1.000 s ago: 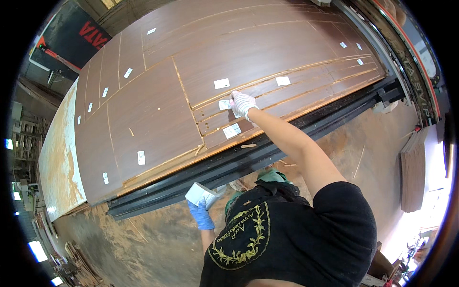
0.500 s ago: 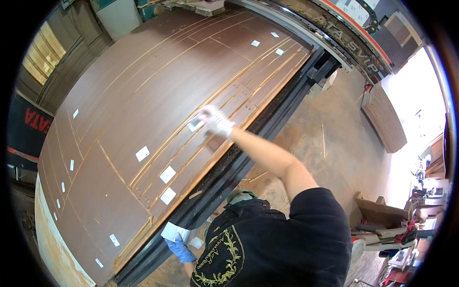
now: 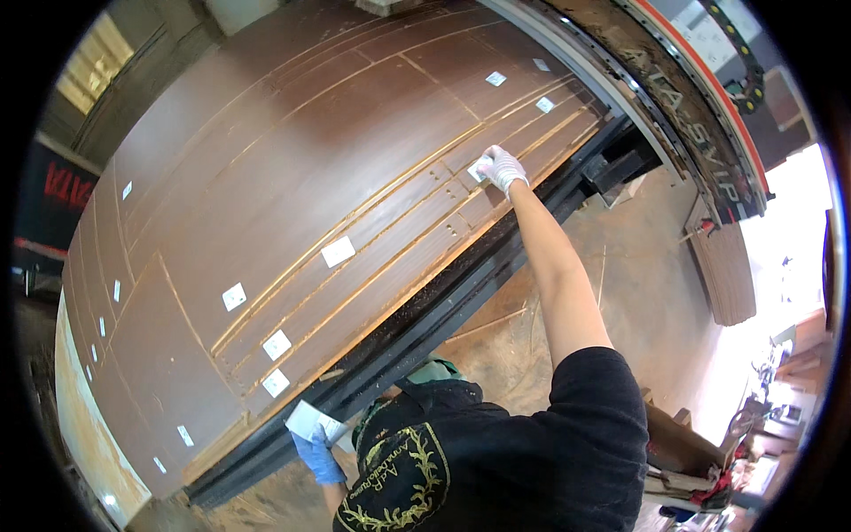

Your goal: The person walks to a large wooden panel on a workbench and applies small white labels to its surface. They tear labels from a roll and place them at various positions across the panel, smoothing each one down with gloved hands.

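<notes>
While both hands (image 3: 503, 170) (image 3: 317, 457) stand apart, a panel edge (image 3: 408, 293) intervenes.

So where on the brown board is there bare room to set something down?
The broad middle stretch of brown board, between the paired grooves and the thin groove farther back, is bare but for a white label at the left. The near-edge strips are crowded: grooves, more labels, the right hand.

Right hand (image 3: 503, 168) touching label (image 3: 476, 170), grooved brown panel (image 3: 292, 195)
</notes>
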A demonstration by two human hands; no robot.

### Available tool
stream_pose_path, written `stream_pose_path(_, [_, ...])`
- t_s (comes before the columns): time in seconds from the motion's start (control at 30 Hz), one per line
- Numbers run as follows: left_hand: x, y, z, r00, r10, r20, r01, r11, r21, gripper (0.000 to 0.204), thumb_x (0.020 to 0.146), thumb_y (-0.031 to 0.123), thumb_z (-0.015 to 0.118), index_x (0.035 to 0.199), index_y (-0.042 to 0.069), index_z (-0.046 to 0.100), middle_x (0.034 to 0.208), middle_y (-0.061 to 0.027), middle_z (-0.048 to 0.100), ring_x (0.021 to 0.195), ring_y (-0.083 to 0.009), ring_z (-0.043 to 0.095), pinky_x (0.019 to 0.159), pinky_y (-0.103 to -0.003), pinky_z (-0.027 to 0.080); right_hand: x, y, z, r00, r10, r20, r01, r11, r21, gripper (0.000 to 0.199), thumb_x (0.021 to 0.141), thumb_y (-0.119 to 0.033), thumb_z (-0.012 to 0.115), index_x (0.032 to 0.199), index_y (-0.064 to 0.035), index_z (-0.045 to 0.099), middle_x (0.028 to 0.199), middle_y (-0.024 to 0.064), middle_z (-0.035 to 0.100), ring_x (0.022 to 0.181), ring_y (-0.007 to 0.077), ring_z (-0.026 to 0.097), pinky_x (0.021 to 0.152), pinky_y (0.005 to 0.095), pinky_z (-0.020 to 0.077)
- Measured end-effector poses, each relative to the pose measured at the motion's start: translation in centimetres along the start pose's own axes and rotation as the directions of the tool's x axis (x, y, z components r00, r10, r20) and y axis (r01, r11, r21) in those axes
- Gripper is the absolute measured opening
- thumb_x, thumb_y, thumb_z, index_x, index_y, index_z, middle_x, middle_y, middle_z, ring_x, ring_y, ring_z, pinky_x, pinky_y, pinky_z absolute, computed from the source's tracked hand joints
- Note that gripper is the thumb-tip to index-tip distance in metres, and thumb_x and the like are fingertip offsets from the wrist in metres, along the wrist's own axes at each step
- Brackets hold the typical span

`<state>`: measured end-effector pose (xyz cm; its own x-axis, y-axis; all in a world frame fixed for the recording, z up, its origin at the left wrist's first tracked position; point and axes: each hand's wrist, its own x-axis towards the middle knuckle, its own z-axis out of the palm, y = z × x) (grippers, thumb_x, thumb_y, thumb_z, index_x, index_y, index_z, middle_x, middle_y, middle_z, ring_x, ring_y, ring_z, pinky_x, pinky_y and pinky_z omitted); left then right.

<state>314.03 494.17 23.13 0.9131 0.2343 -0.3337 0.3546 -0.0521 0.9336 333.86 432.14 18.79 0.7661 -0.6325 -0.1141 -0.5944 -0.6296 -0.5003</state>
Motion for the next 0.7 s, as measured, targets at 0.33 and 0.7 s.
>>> stream_pose_path(0.33, [0.4, 3.3, 6.3, 0.983, 0.185, 0.019, -0.184, 0.981, -0.057, 0.046, 0.078, 0.009, 0.061, 0.119, 0.003, 0.042, 0.107, -0.0049, 0.053, 0.096, -0.0132, 0.049, 0.082, -0.026, 0.041, -1.4, -0.2, 1.4, 0.753, -0.655, 0.063, 0.564, 0.594, -0.574, 0.054, 0.080, -0.037, 0.052, 0.122, -0.0047, 0.041, 0.123, 0.0149, 0.045, 0.118, 0.0283, 0.038, 0.098, 0.0416, 0.0288])
stream_pose_path(0.7, [-0.1, 4.1, 5.1, 0.995, 0.099, -0.029, -0.102, 0.906, -0.412, 0.039, 0.084, 0.018, 0.053, 0.120, 0.005, 0.043, 0.101, -0.0044, 0.054, 0.090, -0.0125, 0.053, 0.077, -0.028, 0.045, -5.1, -0.9, 3.0, 0.865, -0.502, 0.001, 0.404, 0.695, -0.595, 0.066, 0.082, -0.054, 0.040, 0.128, -0.0061, 0.036, 0.131, 0.0144, 0.037, 0.122, 0.0277, 0.033, 0.099, 0.0431, 0.0257])
